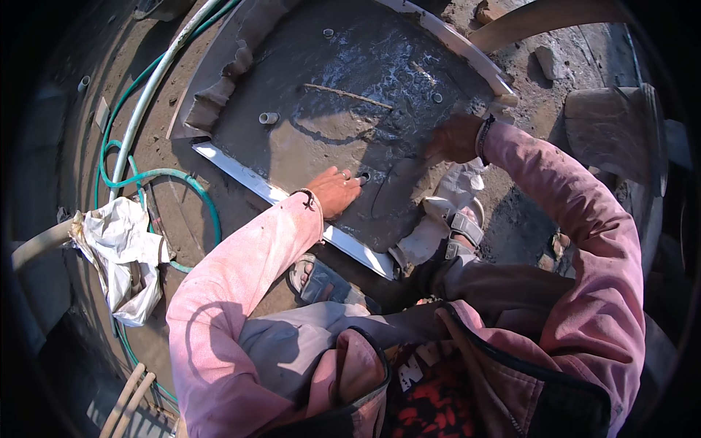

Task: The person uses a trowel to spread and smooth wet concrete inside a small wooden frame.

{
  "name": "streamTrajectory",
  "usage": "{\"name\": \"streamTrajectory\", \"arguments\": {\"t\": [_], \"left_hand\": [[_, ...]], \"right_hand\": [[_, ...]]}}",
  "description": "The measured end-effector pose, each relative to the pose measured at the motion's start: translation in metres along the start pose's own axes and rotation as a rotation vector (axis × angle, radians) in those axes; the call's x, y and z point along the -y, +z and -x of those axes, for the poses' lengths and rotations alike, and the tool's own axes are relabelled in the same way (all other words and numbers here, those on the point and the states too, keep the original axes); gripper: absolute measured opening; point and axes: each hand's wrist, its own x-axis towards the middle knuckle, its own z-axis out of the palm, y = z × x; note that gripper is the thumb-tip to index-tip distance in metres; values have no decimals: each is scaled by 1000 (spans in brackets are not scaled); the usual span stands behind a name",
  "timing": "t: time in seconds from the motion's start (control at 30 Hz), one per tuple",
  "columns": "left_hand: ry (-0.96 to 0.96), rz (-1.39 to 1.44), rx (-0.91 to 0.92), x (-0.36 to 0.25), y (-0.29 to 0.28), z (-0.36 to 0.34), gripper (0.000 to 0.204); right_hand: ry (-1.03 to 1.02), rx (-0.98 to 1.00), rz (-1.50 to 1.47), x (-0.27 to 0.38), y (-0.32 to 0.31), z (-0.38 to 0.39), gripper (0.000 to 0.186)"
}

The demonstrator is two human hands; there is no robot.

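Note:
Wet grey cement (292,66) fills a shallow form with pale edging boards (358,252). My left hand (336,193) reaches over the near board, its fingers bent together at a short pipe stub (365,177) standing in the cement. Deeper in shadow, my right hand (454,139) is low over the cement on the right, fingers curled. Whatever it grips is too dark to make out; a curved smooth outline lies in the cement beside it. Another pipe stub (269,118) stands to the left, and a thin stick (348,95) lies across the surface.
At left, a green hose (212,212) loops beside a long white pipe (150,95) and a crumpled white sack (128,255). Torn sheeting (219,91) lines the form's left side. My sandalled feet (321,281) are by the near edge. A rock (549,62) lies at right.

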Motion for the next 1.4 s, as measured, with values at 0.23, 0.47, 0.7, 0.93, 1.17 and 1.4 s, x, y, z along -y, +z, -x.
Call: {"name": "streamTrajectory", "arguments": {"t": [0.23, 0.47, 0.7, 0.93, 1.17, 1.4], "left_hand": [[23, -46, -62, -3, 8, 2, 45], [-20, -42, -5, -5, 11, 4, 50], [-6, -5, -43, -6, 2, 6, 53], [-124, 163, -241, 8, -17, 2, 57], [-484, -3, -688, 58, -52, -11, 71], [-617, -19, -440, 71, -52, -21, 78]], "right_hand": [[299, -219, -95, -82, 0, 61, 30], [181, -276, -302, -23, 47, -11, 46], [257, -28, -115, -63, 7, 33, 37], [371, -329, -169, -88, 14, 68, 29], [450, -558, -228, -86, -13, 91, 37], [541, -317, -274, -48, -15, -13, 37]]}}
